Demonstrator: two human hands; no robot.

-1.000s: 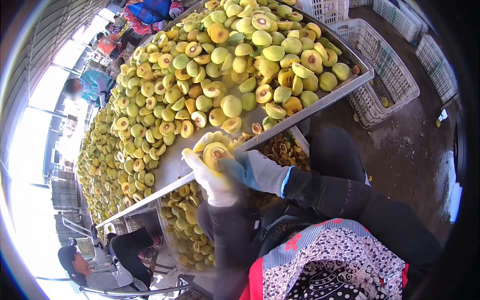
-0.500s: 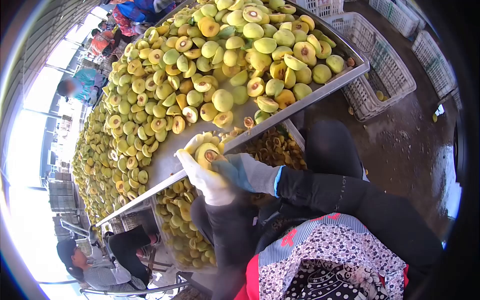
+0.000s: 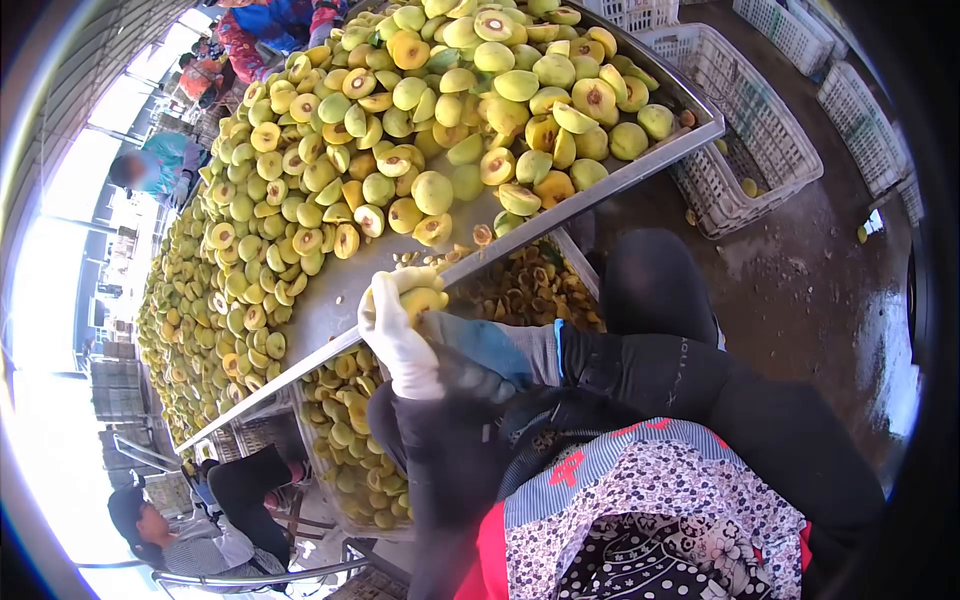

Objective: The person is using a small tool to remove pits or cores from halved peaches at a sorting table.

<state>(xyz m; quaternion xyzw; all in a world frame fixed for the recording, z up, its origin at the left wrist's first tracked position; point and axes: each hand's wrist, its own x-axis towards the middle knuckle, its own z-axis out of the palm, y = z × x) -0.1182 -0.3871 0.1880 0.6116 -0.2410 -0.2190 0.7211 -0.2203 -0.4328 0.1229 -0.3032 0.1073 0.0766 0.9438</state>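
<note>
Here, the gloved left hand (image 3: 400, 340) closes around a peach half (image 3: 424, 300) — the right hand (image 3: 482, 346) touches it, its grip too blurred to tell.

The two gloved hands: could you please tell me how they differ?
The left hand is gloved in white; the right hand is gloved in grey and blue. The left hand is closed around a yellow fruit half; the right hand sits beside it, its grip too blurred to read. Both are gloved and meet at the fruit half.
</note>
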